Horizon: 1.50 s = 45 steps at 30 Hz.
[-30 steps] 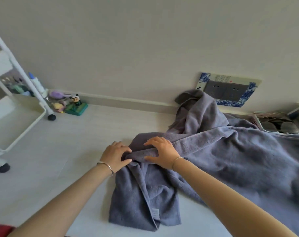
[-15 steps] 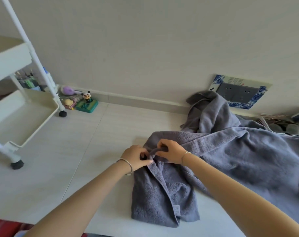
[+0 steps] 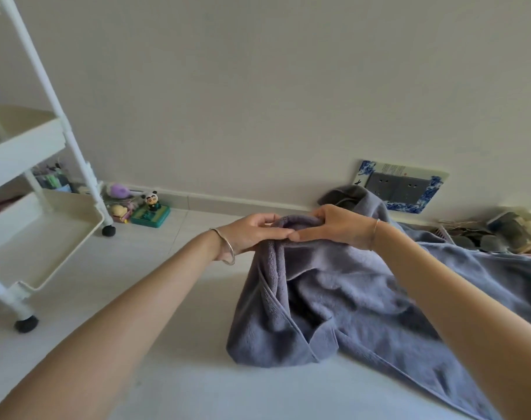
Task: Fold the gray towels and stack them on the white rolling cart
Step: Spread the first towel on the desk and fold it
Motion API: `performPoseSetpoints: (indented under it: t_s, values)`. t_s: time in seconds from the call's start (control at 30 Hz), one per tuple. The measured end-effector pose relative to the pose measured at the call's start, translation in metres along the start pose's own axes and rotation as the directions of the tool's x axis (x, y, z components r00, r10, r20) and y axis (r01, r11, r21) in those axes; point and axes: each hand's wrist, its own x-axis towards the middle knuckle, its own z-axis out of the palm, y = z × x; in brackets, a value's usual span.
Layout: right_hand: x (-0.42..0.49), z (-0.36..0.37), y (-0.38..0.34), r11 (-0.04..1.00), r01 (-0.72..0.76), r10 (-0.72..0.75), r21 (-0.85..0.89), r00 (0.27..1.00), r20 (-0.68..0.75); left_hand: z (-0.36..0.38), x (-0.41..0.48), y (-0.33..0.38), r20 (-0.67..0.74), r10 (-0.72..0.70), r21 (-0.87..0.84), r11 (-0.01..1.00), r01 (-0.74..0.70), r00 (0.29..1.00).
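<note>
The gray towel (image 3: pixel 334 298) lies crumpled on the pale floor (image 3: pixel 167 283) with its upper edge raised. We pinch this edge with both hands, the left hand (image 3: pixel 252 234) and the right hand (image 3: pixel 334 227) close together, thumbs almost touching. The white rolling cart (image 3: pixel 24 150) stands well apart at the left, with small toys (image 3: pixel 150 200) near its wheel.

Gray towel (image 3: pixel 334 301) bunched, top edge lifted off floor; white cart (image 3: pixel 45 225) left.
</note>
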Motion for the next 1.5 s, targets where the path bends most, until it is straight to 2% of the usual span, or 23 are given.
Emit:
performPoseSetpoints:
  t_s: [0.1, 0.17, 0.23, 0.27, 0.33, 0.4, 0.47, 0.57, 0.63, 0.77, 0.83, 0.9, 1.0, 1.17, 1.23, 1.3, 1.37, 1.4, 1.43, 1.47, 1.5]
  values:
    - [-0.011, -0.014, -0.013, 0.999, 0.022, -0.021, 0.045, 0.999, -0.025, -0.002, -0.002, 0.009, -0.04, 0.069, 0.106, 0.992, -0.065, 0.997]
    - [-0.017, -0.018, -0.014, 0.992, 0.035, -0.029, 0.123, 0.998, -0.047, -0.001, -0.006, 0.013, -0.07, 0.092, 0.263, 0.962, -0.071, 0.993]
    - [-0.02, -0.021, -0.014, 0.981, 0.036, -0.029, 0.193, 0.999, -0.038, -0.003, -0.01, 0.013, -0.122, 0.09, 0.483, 0.875, -0.02, 0.989]
    - [-0.021, -0.023, -0.014, 0.972, 0.039, -0.032, 0.232, 0.999, -0.032, -0.006, -0.012, 0.012, -0.15, 0.082, 0.603, 0.798, 0.026, 0.985]
    - [-0.025, -0.025, -0.012, 0.957, 0.016, -0.007, 0.291, 0.999, -0.034, -0.017, -0.016, 0.009, -0.195, 0.037, 0.712, 0.692, 0.116, 0.98]
    - [-0.026, -0.027, -0.008, 0.951, -0.035, 0.044, 0.307, 0.999, -0.024, -0.025, -0.025, 0.01, -0.199, -0.042, 0.603, 0.782, 0.157, 0.979]
    - [-0.026, -0.023, -0.005, 0.965, -0.073, 0.074, 0.253, 0.997, 0.005, -0.027, -0.036, 0.018, -0.138, -0.096, 0.392, 0.909, 0.143, 0.986]
    - [-0.024, -0.012, -0.013, 0.979, -0.05, 0.035, 0.196, 0.997, 0.076, -0.028, -0.05, 0.035, -0.043, -0.073, 0.141, 0.987, 0.079, 0.996]
    - [-0.023, -0.001, -0.031, 0.989, -0.001, -0.017, 0.15, 0.993, 0.12, -0.028, -0.056, 0.049, -0.037, -0.042, 0.139, 0.989, 0.046, 0.998]
    - [-0.014, 0.015, -0.061, 0.993, 0.027, -0.05, 0.116, 0.978, 0.204, -0.028, -0.063, 0.069, -0.069, 0.035, 0.28, 0.96, -0.015, 0.997]
    - [-0.015, 0.014, -0.069, 0.971, 0.049, -0.11, 0.235, 0.961, 0.252, -0.034, -0.07, 0.071, -0.118, 0.061, 0.354, 0.935, -0.016, 0.991]
    - [-0.022, 0.01, -0.076, 0.925, 0.061, -0.18, 0.374, 0.94, 0.29, -0.042, -0.079, 0.069, -0.132, 0.028, 0.383, 0.924, 0.025, 0.991]
    - [-0.024, 0.001, -0.078, 0.904, 0.037, -0.182, 0.426, 0.935, 0.304, -0.051, -0.095, 0.067, -0.068, -0.098, 0.282, 0.953, 0.113, 0.993]
    - [-0.013, -0.009, -0.082, 0.843, 0.03, -0.266, 0.537, 0.891, 0.368, -0.061, -0.113, 0.094, 0.043, 0.065, 0.041, 0.997, -0.067, 0.997]
    - [-0.001, -0.009, -0.08, 0.818, 0.016, -0.262, 0.575, 0.901, 0.346, -0.073, -0.108, 0.101, 0.03, 0.064, 0.03, 0.997, -0.065, 0.997]
    - [0.018, -0.001, -0.073, 0.858, -0.018, -0.179, 0.514, 0.927, 0.331, -0.092, -0.096, 0.092, -0.054, -0.013, 0.118, 0.993, 0.019, 0.998]
    - [0.043, 0.018, -0.056, 0.958, -0.03, -0.039, 0.285, 0.971, 0.235, -0.111, -0.078, 0.065, -0.291, -0.044, 0.361, 0.92, 0.152, 0.956]
    - [0.059, 0.029, -0.042, 0.997, -0.023, 0.012, 0.073, 0.99, 0.14, -0.121, -0.067, 0.045, -0.414, 0.0, 0.473, 0.854, 0.216, 0.91]
    - [0.078, 0.041, -0.025, 0.992, -0.027, 0.031, -0.124, 0.999, 0.035, -0.13, -0.056, 0.022, -0.503, 0.059, 0.533, 0.806, 0.256, 0.862]
    - [0.095, 0.052, -0.006, 0.967, -0.031, 0.015, -0.255, 0.998, -0.065, -0.137, -0.046, 0.001, -0.551, 0.109, 0.555, 0.788, 0.266, 0.828]
    - [0.11, 0.062, 0.013, 0.953, -0.055, 0.015, -0.298, 0.991, -0.135, -0.141, -0.037, -0.02, -0.582, 0.15, 0.558, 0.789, 0.258, 0.799]
